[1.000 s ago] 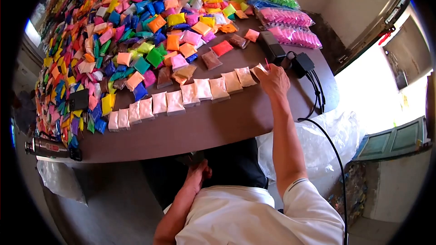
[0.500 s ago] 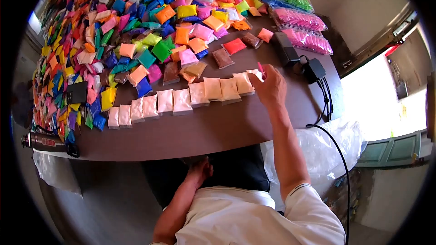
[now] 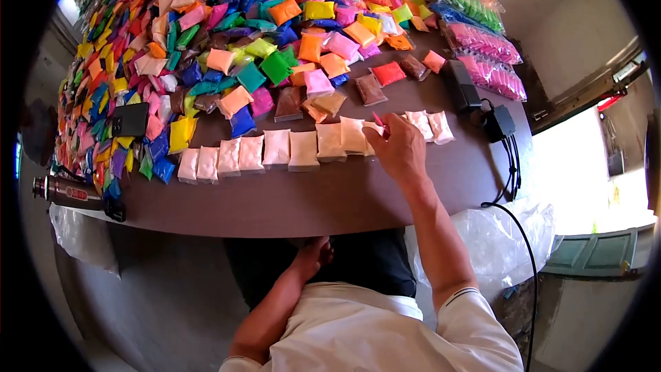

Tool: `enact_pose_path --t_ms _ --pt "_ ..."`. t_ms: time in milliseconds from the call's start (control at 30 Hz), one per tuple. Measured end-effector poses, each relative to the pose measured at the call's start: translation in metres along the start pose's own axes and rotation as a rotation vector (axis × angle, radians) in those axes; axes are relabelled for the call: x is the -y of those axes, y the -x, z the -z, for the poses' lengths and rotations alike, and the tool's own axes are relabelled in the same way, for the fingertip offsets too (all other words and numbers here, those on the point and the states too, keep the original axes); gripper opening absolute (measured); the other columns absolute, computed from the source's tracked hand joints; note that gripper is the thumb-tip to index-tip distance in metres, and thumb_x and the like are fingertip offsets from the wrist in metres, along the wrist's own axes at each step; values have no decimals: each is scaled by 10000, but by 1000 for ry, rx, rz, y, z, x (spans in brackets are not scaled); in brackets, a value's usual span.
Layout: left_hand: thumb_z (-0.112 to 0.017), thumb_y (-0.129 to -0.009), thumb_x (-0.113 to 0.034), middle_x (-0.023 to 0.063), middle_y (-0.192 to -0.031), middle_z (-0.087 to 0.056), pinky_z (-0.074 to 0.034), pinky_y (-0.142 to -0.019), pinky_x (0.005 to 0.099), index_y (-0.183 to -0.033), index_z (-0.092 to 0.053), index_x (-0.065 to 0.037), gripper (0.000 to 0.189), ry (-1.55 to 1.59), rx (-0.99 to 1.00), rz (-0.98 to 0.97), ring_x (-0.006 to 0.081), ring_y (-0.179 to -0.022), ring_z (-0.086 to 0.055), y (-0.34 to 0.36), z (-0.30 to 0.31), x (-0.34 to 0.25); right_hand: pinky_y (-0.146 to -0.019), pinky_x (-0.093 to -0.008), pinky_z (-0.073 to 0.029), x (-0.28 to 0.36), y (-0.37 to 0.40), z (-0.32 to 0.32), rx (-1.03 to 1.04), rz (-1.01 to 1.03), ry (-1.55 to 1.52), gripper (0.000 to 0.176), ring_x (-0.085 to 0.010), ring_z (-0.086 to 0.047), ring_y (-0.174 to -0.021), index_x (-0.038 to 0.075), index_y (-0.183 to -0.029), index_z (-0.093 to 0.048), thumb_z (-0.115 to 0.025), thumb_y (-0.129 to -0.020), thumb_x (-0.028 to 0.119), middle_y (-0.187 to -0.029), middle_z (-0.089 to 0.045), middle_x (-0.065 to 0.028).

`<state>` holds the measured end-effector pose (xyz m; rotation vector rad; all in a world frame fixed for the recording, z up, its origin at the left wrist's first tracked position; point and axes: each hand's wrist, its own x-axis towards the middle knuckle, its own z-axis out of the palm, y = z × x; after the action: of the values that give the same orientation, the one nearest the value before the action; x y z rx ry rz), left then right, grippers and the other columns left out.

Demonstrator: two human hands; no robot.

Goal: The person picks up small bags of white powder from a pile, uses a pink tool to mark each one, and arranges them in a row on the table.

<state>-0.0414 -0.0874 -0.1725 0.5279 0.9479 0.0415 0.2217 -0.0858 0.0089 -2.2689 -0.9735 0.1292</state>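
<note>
A row of small pale-pink and peach packets (image 3: 277, 148) lies side by side along the near part of the brown table (image 3: 289, 200). My right hand (image 3: 399, 148) is over the row, towards its right end, with thumb and fingers pinched on a thin pink stick (image 3: 378, 119); only the stick's tip shows. It covers part of the packets below it, and two pale packets (image 3: 439, 127) show to its right. Down at my lap, by the table's front edge, is my left hand (image 3: 315, 256); its fingers are partly hidden and I see nothing in it.
A large heap of colourful packets (image 3: 275, 10) covers the table's back and left. Bags of pink sticks (image 3: 485, 45) lie at the back right. Black adapters (image 3: 497, 124) with cables sit at the right edge, a dark flask (image 3: 69, 193) at the left corner, a black box (image 3: 130, 120) nearby.
The view has shifted, so the table's things appear farther right. My right hand has moved left along the row, still with the pink stick, uncovering packets at the right end. My left hand stays at my lap.
</note>
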Motion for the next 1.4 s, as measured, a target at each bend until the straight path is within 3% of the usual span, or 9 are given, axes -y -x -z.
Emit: enact_pose_path --t_ms 167,567,767,933,1067,1133,1200,1300,1400 --pt "-583 -875 -336 43 -715 -526 -462 -613 311 -768 -505 -121 252 -89 -16 11 170 -620 -535 1 0 -2 -666 -434 -473 18 -1 -30 -6 198 -106 250 -334 -611 -769 44 -905 -610 -673 -755 233 -846 -630 -146" --pt "-593 -847 -326 59 -653 -547 -472 -509 294 -690 -481 -111 288 8 3 93 173 -527 -542 -19 2 -3 -650 -430 -479 40 6 -44 89 180 28 178 -328 -613 -750 51 -873 -606 -647 -767 189 -803 -630 -134" --pt "-585 -851 -317 58 -654 -556 -475 -493 283 -692 -488 -108 280 6 -4 88 158 -520 -543 -27 5 5 -573 -419 -473 80 14 -76 69 441 -228 141 -346 -598 -669 47 -862 -598 -628 -801 171 -745 -599 -140" --pt "-575 -854 -306 55 -645 -555 -476 -494 280 -682 -487 -113 274 12 8 71 154 -518 -540 -25 3 2 -563 -407 -478 88 20 -102 107 464 -70 122 -318 -620 -650 79 -889 -621 -623 -778 128 -746 -619 -128" --pt "-564 -858 -307 49 -641 -548 -466 -491 268 -680 -482 -118 272 -7 -6 85 145 -513 -526 -20 -4 -6 -563 -397 -477 93 26 -108 73 422 -2 142 -309 -616 -655 76 -876 -619 -644 -749 135 -742 -618 -108" --pt "-563 -859 -309 42 -639 -543 -459 -489 261 -684 -481 -121 270 -6 25 102 138 -509 -518 -26 -3 -1 -518 -404 -459 97 28 -112 -56 480 -46 122 -298 -587 -614 77 -775 -560 -645 -748 160 -674 -553 -90" --pt "-562 -860 -311 36 -637 -537 -453 -487 255 -687 -481 -124 267 -3 58 119 132 -506 -510 -26 -4 0 -510 -379 -458 102 35 -111 -62 505 -38 167 -272 -574 -597 90 -883 -599 -655 -737 152 -673 -534 -71" --pt "-558 -864 -319 24 -635 -528 -447 -488 251 -708 -481 -126 260 -45 56 80 124 -503 -499 -22 -8 0 -506 -336 -461 115 43 -110 6 682 -24 476 -228 -573 -568 105 -1159 -589 -675 -691 94 -680 -543 -56" --pt "-560 -865 -325 19 -635 -527 -447 -487 255 -733 -487 -123 252 -65 52 117 123 -504 -498 -24 -7 3 -515 -330 -479 117 46 -123 138 827 21 526 -225 -601 -604 104 -1227 -527 -671 -722 124 -702 -557 -50"
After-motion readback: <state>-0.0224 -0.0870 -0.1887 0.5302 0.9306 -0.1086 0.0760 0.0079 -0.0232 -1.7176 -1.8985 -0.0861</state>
